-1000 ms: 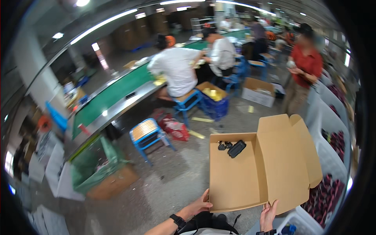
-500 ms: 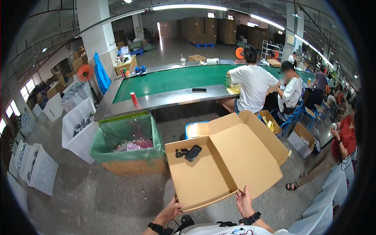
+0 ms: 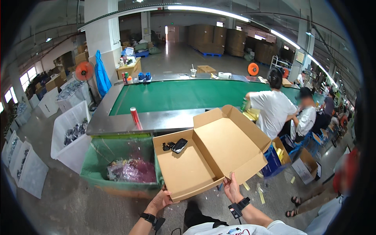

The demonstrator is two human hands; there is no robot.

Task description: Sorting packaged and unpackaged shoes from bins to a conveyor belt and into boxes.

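I carry an open brown cardboard box (image 3: 192,172) between both hands, its hinged lid (image 3: 235,141) folded out to the right. At the near left corner, my left hand (image 3: 161,198) grips the edge. My right hand (image 3: 232,189) is closed on the near edge where tray and lid meet. Inside, toward the far left corner, lie a small black pouch-like case (image 3: 179,145) and some small black pieces (image 3: 167,146) beside it. I cannot make out what those pieces are.
A green-lined waste bin (image 3: 90,168) holding crumpled plastic stands left of the box. Beyond is a green conveyor table (image 3: 176,94) with a red can (image 3: 135,116) on its metal edge. White tubs (image 3: 62,152) stand left. A seated person (image 3: 274,105) and a blue bin (image 3: 274,166) are right.
I have moved closer to the conveyor table, carrying the box forward alongside the bin. The box hides the dark item that lay on the table's edge. Both hands keep their hold.
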